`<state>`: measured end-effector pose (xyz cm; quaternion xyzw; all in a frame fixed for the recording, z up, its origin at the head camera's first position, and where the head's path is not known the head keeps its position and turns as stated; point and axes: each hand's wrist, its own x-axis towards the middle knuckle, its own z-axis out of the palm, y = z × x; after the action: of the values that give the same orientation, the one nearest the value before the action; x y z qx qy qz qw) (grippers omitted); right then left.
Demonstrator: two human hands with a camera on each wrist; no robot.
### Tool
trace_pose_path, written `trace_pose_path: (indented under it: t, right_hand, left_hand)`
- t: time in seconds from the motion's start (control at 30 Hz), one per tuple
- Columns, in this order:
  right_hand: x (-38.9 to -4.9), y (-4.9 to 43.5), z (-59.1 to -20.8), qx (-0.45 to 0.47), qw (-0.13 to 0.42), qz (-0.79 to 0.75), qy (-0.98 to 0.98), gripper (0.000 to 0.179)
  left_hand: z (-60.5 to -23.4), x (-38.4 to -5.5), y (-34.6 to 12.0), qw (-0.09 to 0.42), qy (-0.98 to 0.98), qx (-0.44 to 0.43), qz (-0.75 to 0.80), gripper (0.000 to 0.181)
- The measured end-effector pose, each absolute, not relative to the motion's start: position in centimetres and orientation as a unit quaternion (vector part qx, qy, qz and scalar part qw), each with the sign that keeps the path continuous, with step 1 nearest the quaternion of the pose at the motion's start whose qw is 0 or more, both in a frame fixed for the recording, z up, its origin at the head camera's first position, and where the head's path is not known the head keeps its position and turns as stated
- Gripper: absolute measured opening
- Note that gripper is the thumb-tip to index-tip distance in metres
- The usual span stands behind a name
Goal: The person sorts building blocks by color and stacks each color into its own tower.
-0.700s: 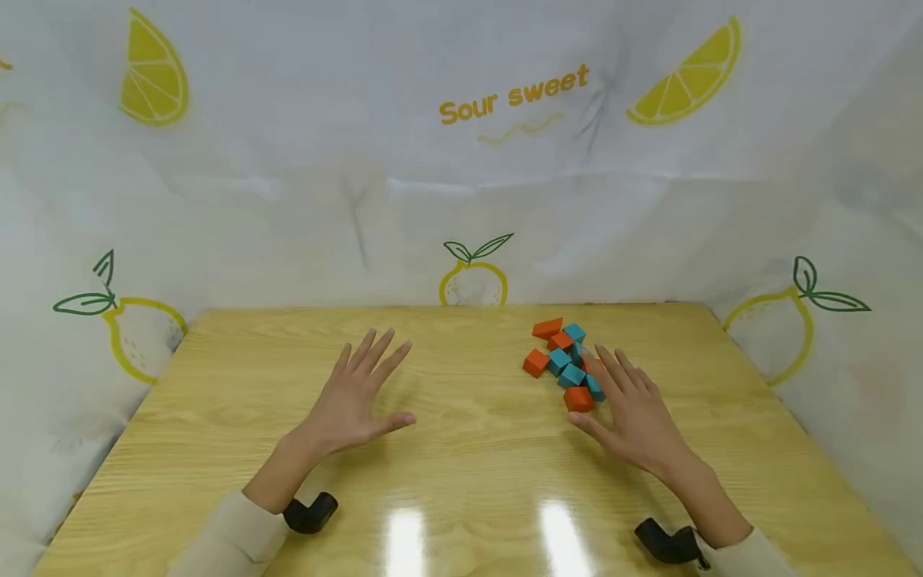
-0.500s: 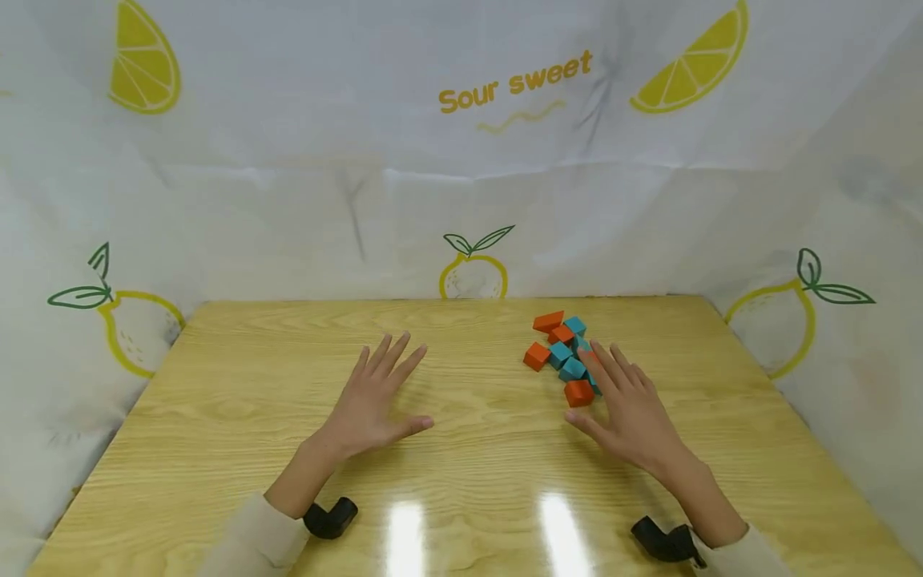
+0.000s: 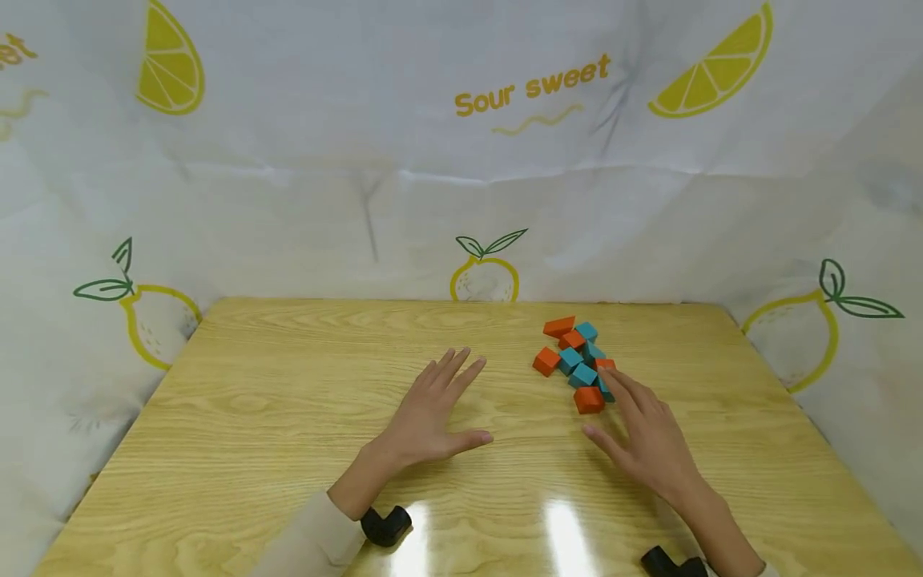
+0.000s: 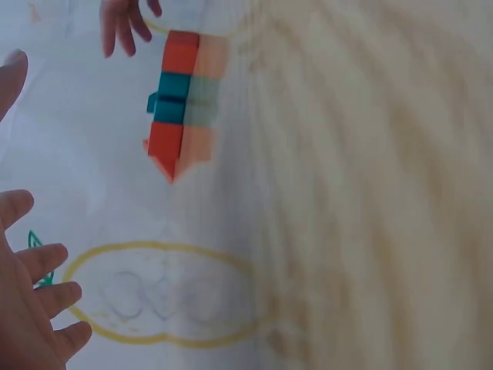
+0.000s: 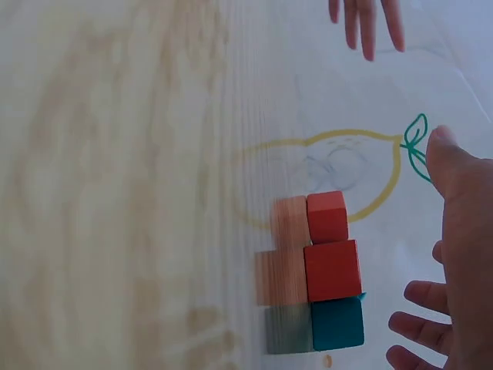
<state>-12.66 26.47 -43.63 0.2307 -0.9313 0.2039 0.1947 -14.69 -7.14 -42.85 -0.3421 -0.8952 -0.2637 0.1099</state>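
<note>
Several small orange and blue wooden blocks lie in a loose cluster on the wooden table, among them an orange block (image 3: 589,400), a blue block (image 3: 583,375) and an orange wedge-shaped block (image 3: 559,327). My right hand (image 3: 652,441) hovers at the near right side of the cluster, fingers relaxed and holding nothing. Its index fingertip overlaps the cluster's right edge in the head view; in the right wrist view the fingers appear apart from a red-orange block (image 5: 333,270) and a blue-green block (image 5: 337,324). My left hand (image 3: 425,421), fingers spread, is over the table left of the blocks, holding nothing.
The wooden table (image 3: 288,385) is bounded at the back and sides by a white cloth (image 3: 324,224) printed with lemons. A black angled piece (image 3: 386,526) sits at my left wrist, another black piece (image 3: 671,562) at my right wrist.
My left hand has moved right, toward the blocks. My right hand has drawn slightly back and right, showing more of the cluster's right edge. The head view has shifted a little.
</note>
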Motion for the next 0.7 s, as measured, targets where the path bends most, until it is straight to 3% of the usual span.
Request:
trace_pose_path:
  t: [0.53,0.7]
  right_hand:
    - [-12.3,26.1,-45.1,0.228,0.177,0.285,-0.914,0.070]
    - [-12.5,25.8,-45.4,0.243,0.187,0.311,-0.899,0.067]
  left_hand:
    - [-45.3,-14.7,-3.4,0.041,-0.870,-0.332,-0.364,0.083]
    - [-45.3,-14.7,-2.3,0.042,-0.873,-0.325,-0.360,0.078]
